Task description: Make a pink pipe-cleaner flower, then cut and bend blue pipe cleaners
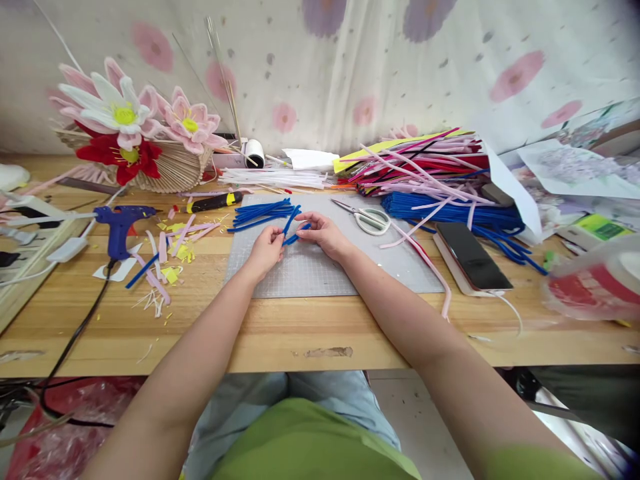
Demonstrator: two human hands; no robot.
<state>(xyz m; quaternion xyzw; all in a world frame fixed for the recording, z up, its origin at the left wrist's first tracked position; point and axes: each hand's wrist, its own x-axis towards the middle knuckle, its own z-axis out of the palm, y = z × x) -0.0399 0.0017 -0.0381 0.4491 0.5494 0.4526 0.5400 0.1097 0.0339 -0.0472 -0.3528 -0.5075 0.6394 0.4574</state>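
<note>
A bent blue pipe cleaner (291, 223) is between my two hands above the grey cutting mat (320, 272). My left hand (269, 251) pinches it near its bend, with one leg pointing up and the other slanting to the right. At that slanting leg's end, my right hand (324, 235) closes thumb and fingers on it. Just behind my left hand lies a small bundle of cut blue pipe cleaners (257, 212). Scissors (367, 217) with pale handles rest on the mat, right of my right hand.
At left are a blue glue gun (120, 230), pink and yellow scraps (173, 257), a black-yellow cutter (214, 202) and fuzzy flowers (125, 120). To the right lie blue pipe cleaners (450, 212), a multicoloured pile (415, 163), a phone (473, 257) and a plastic tub (595, 283).
</note>
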